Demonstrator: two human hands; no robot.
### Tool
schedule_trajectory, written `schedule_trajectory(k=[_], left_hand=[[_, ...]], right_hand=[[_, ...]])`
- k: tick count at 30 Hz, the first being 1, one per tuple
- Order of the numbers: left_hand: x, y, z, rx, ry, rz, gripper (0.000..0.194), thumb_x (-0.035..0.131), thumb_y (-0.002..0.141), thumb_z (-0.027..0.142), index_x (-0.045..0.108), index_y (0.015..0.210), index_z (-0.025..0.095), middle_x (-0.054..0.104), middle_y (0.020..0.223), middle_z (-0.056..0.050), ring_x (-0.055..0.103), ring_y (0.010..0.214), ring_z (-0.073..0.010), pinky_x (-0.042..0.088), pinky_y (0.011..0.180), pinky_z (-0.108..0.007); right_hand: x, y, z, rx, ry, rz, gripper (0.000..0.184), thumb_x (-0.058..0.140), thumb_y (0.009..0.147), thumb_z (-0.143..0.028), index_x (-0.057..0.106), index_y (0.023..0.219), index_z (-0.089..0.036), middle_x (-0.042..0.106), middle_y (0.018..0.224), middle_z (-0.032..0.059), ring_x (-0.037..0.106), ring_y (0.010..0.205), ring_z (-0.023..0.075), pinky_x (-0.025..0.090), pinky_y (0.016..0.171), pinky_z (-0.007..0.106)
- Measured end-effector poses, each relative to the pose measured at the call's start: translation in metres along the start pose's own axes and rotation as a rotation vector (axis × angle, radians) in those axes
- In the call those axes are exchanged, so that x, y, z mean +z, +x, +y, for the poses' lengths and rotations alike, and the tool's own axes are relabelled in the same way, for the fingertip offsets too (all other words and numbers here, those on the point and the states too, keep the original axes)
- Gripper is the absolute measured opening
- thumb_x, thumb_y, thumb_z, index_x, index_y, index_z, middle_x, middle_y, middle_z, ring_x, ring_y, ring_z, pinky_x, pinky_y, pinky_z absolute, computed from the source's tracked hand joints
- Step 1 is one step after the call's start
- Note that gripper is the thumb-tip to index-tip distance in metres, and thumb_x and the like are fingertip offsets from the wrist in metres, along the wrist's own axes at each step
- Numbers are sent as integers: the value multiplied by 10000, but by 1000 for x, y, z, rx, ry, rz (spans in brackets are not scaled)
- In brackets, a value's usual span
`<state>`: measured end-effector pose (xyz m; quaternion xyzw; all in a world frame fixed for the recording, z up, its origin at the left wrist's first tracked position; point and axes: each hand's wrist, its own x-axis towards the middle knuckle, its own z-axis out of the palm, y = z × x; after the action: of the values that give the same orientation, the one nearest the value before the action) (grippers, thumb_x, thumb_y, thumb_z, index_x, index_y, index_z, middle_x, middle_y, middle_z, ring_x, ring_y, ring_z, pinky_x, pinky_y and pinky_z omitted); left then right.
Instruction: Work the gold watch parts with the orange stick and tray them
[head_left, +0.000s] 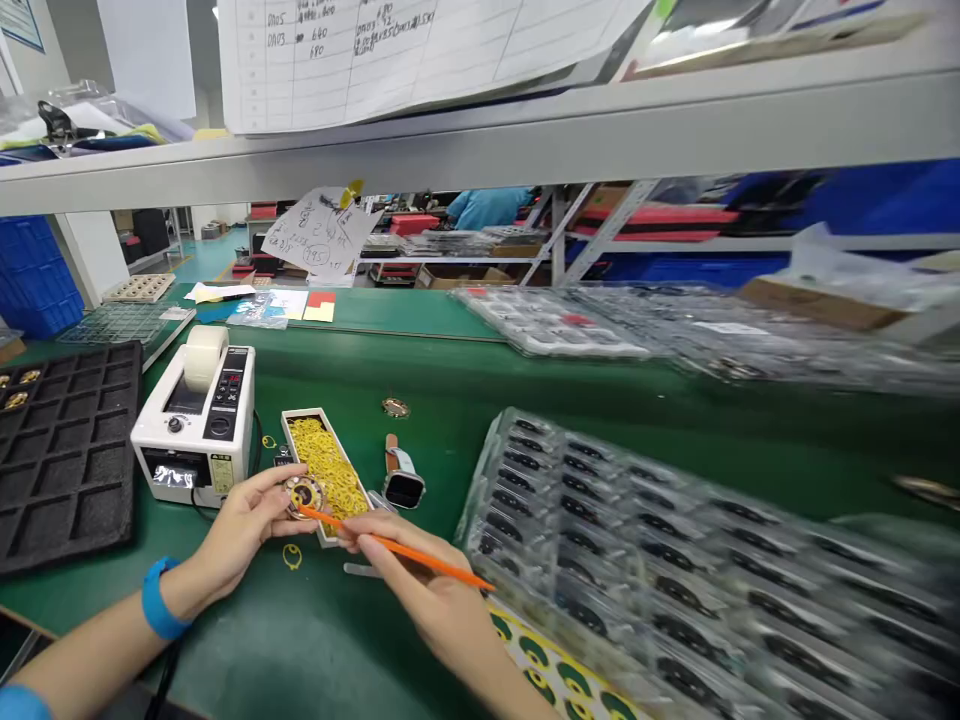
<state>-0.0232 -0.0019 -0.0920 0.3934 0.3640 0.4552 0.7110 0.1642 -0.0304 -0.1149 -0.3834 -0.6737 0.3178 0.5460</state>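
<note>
My left hand (244, 520), with a blue band at its wrist, pinches a small round gold-rimmed watch part (306, 493) between thumb and fingers. My right hand (427, 575) grips a thin orange stick (420, 553) like a pen. Its tip meets the face of the round part. Just behind both hands lies a white box (287, 414) filled with yellow rings (326, 455). One loose yellow ring (292, 557) rests on the green table below my left hand. A wristwatch (403, 487) lies to the right of the box.
A white tape dispenser (196, 420) stands at left, beside a black compartment tray (71, 460). Clear plastic trays of dark parts (652, 560) cover the right side. A metal shelf (480, 150) crosses above the table (292, 640). Another person's blue clothing (489, 208) shows in the background.
</note>
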Motion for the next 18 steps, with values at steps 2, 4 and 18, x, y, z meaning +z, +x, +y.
schedule_trajectory(k=[2, 4, 18], left_hand=[[-2, 0, 0, -5, 1, -3, 464, 764, 709, 362, 668, 1117, 163, 713, 957, -63, 685, 886, -186, 561, 794, -275], [-3, 1, 0, -13, -6, -4, 476, 762, 714, 358, 657, 1135, 164, 718, 945, -66, 691, 894, -195, 558, 775, -260], [4, -4, -5, -8, -9, -64, 512, 791, 691, 321, 630, 1155, 174, 721, 1039, -80, 675, 960, -188, 549, 831, -265]], right_hand=[[-1, 1, -2, -167, -63, -57, 187, 536, 903, -175, 711, 941, -226, 722, 849, 47, 685, 772, 158, 570, 689, 233], [-2, 1, -2, -324, -101, -136, 255, 511, 897, -93, 686, 1034, -218, 713, 919, 63, 676, 831, 157, 564, 724, 244], [4, -2, -6, -360, -241, 172, 290, 575, 835, -30, 672, 1018, -234, 722, 839, 17, 687, 720, 151, 585, 664, 245]])
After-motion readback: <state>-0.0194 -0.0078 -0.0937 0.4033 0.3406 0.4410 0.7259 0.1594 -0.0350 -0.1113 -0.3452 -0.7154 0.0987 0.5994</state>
